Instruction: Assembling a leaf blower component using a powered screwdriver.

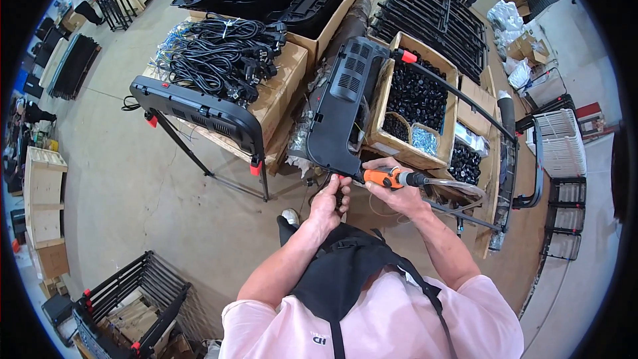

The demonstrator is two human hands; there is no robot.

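My right hand [397, 194] is wrapped round an orange and black power screwdriver [384, 178], with a clear hose [465, 186] running off its back end to the right. The tool's tip points left at the near corner of a long black plastic housing [332, 126], which has vent slots. My left hand [327, 205] is closed, thumb and fingers pinched at a small red part [341, 177] under that corner. What the fingers hold is hidden. Attached to the housing, a black tube frame [475, 110] reaches to the right.
An open wooden box [377, 134] of black caps and silver screws stands beyond the housing. Bundled black cables [219, 53] lie on a carton to the left. Another black housing on legs [199, 116] stands before them. Stacked black frames [143, 292] sit at lower left.
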